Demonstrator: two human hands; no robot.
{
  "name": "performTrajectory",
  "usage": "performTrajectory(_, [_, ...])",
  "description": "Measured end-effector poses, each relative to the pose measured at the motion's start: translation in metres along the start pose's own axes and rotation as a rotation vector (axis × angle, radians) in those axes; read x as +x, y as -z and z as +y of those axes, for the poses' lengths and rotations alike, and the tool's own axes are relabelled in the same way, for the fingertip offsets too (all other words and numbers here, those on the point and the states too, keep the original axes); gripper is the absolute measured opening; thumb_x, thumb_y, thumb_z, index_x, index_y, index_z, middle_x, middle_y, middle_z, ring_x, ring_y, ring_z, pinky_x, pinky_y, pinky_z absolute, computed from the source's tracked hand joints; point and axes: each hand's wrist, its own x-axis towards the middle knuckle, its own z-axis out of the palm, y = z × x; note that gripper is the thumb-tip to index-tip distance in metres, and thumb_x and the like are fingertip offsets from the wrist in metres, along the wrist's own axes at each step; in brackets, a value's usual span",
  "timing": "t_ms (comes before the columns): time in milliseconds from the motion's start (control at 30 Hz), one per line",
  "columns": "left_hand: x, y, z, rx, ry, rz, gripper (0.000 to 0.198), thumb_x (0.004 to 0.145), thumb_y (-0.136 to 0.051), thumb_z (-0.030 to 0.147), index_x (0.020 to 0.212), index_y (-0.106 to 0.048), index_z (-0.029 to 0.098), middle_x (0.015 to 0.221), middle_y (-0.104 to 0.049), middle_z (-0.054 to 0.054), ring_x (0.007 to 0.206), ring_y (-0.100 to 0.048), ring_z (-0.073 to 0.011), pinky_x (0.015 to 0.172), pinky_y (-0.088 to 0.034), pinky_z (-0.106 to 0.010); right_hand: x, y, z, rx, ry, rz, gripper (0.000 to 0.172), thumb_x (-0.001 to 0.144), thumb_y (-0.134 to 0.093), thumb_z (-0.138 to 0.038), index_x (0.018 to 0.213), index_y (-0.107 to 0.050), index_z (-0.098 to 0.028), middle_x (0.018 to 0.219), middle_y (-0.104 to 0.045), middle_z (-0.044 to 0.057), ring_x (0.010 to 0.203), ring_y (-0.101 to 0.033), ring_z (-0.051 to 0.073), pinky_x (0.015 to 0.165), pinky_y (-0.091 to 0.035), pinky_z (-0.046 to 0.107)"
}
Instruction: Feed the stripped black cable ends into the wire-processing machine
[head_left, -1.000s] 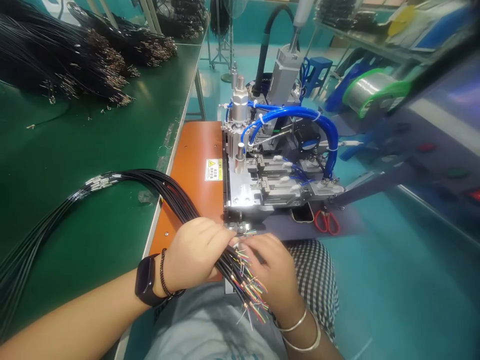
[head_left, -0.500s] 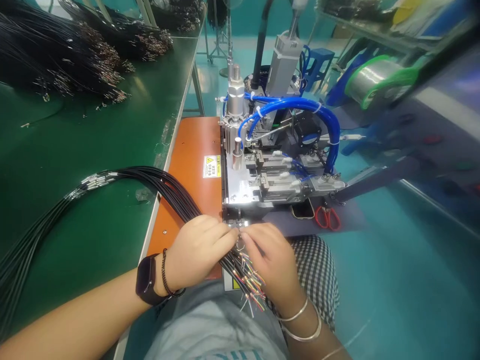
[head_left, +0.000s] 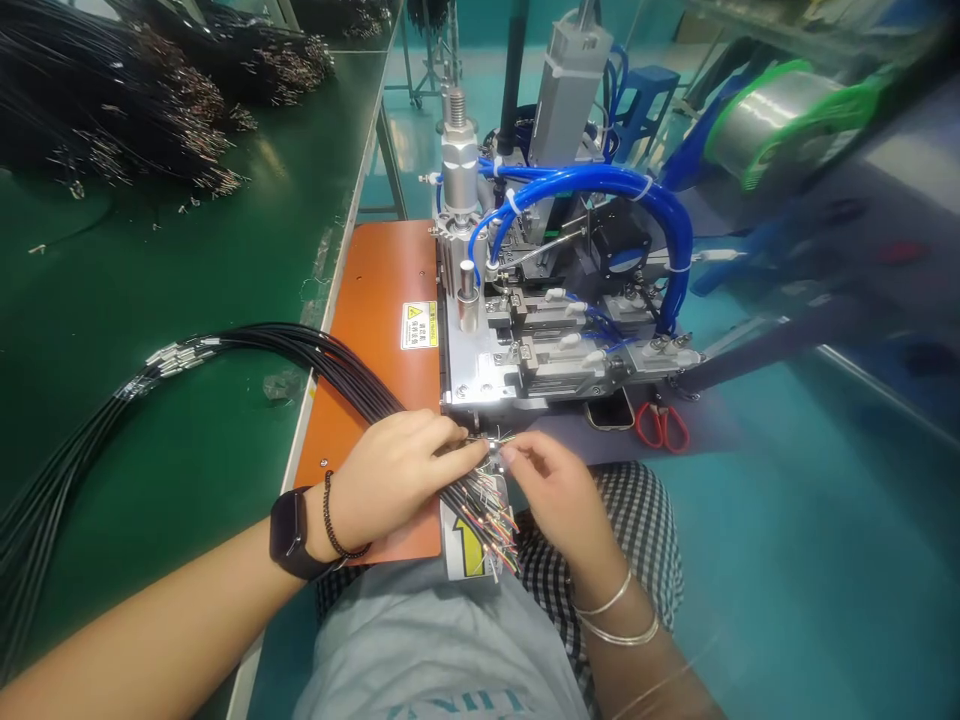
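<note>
A bundle of black cables (head_left: 352, 378) arches from the green table over the orange plate and passes beneath my left hand (head_left: 409, 460). Its stripped ends, with thin coloured wires (head_left: 491, 525), fan out below the fingers. My left hand is closed, its thumb and index finger pinching a cable end at the front of the machine (head_left: 487, 375). My right hand (head_left: 559, 490) is closed in a pinch on the fine wires of that same end, just right of the left fingertips. A small metal part of the machine lies right beneath the fingertips.
Heaps of black cables (head_left: 112, 110) lie on the green table (head_left: 225, 480). Blue air hoses (head_left: 600, 180) arch over the machine. A phone (head_left: 611, 410) and red-handled scissors (head_left: 662, 427) lie at its right front. A green-rimmed wire spool (head_left: 772, 115) stands at the back right.
My right hand has moved slightly right, so a small gap with fine wires now shows between the fingertips. My left hand has shifted slightly up and right. The view has shifted a little.
</note>
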Motion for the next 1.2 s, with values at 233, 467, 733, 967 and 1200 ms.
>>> performTrajectory(233, [0.002, 0.001, 0.005, -0.002, 0.068, -0.111, 0.035, 0.086, -0.042, 0.013, 0.117, -0.052, 0.025, 0.095, -0.057, -0.005, 0.080, -0.055, -0.0196, 0.065, -0.045, -0.033, 0.010, -0.003, 0.009, 0.183, -0.111, -0.084, 0.015, 0.082, -0.055, -0.031, 0.076, -0.059, -0.018, 0.072, -0.059, -0.001, 0.067, -0.053, 0.014, 0.060, -0.041, 0.023])
performTrajectory(467, [0.000, 0.005, 0.006, 0.012, 0.100, -0.143, 0.040, 0.083, -0.042, 0.009, 0.117, -0.053, 0.028, 0.091, -0.055, -0.005, 0.075, -0.053, -0.0192, 0.062, -0.043, -0.032, 0.016, -0.007, 0.013, 0.259, -0.133, -0.051, 0.013, 0.075, -0.057, -0.029, 0.070, -0.057, -0.017, 0.064, -0.053, -0.003, 0.060, -0.048, 0.012, 0.057, -0.037, 0.023])
performTrajectory(733, [0.001, 0.001, 0.005, 0.036, 0.094, -0.142, 0.038, 0.085, -0.042, 0.011, 0.116, -0.053, 0.028, 0.092, -0.054, -0.005, 0.075, -0.053, -0.0192, 0.064, -0.043, -0.032, 0.021, -0.004, 0.015, 0.170, -0.092, -0.068, 0.011, 0.074, -0.055, -0.028, 0.070, -0.054, -0.018, 0.064, -0.051, -0.003, 0.061, -0.046, 0.012, 0.056, -0.036, 0.023])
performTrajectory(967, [0.003, 0.003, 0.008, 0.071, 0.101, -0.177, 0.037, 0.087, -0.042, 0.014, 0.119, -0.052, 0.029, 0.091, -0.053, -0.005, 0.076, -0.053, -0.0189, 0.064, -0.043, -0.032, 0.016, -0.010, 0.017, 0.299, -0.073, 0.013, 0.018, 0.076, -0.059, -0.031, 0.088, -0.061, -0.018, 0.078, -0.060, 0.001, 0.070, -0.053, 0.015, 0.063, -0.041, 0.025])
performTrajectory(1200, [0.005, 0.004, 0.012, 0.089, 0.135, -0.242, 0.046, 0.086, -0.040, 0.010, 0.127, -0.045, 0.031, 0.092, -0.051, -0.006, 0.076, -0.053, -0.0207, 0.065, -0.045, -0.035, 0.012, -0.011, 0.006, 0.247, -0.054, 0.092, 0.016, 0.080, -0.059, -0.032, 0.083, -0.062, -0.018, 0.079, -0.062, 0.002, 0.071, -0.056, 0.016, 0.062, -0.044, 0.025])
